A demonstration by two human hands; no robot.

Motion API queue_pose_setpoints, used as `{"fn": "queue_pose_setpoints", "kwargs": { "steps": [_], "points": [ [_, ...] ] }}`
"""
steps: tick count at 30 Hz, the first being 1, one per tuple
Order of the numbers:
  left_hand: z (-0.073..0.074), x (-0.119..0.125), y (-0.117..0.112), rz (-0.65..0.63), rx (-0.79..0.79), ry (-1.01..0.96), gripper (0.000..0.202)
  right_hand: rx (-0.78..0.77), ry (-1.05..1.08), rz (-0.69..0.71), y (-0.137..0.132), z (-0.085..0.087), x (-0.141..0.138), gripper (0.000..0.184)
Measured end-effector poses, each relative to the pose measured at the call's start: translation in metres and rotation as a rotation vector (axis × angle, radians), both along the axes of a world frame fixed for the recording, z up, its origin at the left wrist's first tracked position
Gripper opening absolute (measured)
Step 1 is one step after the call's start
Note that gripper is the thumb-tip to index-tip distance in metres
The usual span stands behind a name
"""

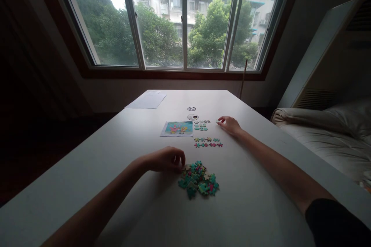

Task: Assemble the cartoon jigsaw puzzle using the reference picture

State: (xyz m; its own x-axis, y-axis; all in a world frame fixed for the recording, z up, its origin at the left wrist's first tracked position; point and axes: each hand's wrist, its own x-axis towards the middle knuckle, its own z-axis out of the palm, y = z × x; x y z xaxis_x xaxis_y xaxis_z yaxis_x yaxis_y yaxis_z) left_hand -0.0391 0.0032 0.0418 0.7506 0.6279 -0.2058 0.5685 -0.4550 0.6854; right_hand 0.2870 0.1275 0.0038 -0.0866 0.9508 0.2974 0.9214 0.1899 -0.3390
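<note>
A heap of loose jigsaw pieces (198,179), mostly green with bits of pink and yellow, lies on the white table. My left hand (168,159) is at the heap's left edge, its fingers curled in and the tips down by the pieces; what they pinch, if anything, is hidden. Farther off, my right hand (230,124) pinches a small pale puzzle piece (217,121) just above or on the tabletop. To its left are short rows of spread-out pieces (202,125). Two longer rows of pieces (208,144) lie nearer to me.
A cartoon picture sheet (176,129) lies left of the rows. Behind it are two round black-and-white items (193,117). White paper (146,100) rests at the table's far left corner. A padded sofa (324,139) stands right of the table (116,154), and a window is beyond.
</note>
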Motion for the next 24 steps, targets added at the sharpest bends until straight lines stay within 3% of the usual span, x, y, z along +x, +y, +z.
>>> {"fn": "queue_pose_setpoints", "kwargs": {
  "steps": [10,24],
  "points": [
    [0.0,0.0,0.0,0.007,0.02,0.02,0.016,-0.132,0.009,-0.04,0.037,-0.01,-0.018,0.03],
    [0.002,-0.001,-0.001,-0.016,0.046,0.026,0.016,-0.131,0.054,-0.014,0.036,-0.012,-0.019,0.025]
  ]
}}
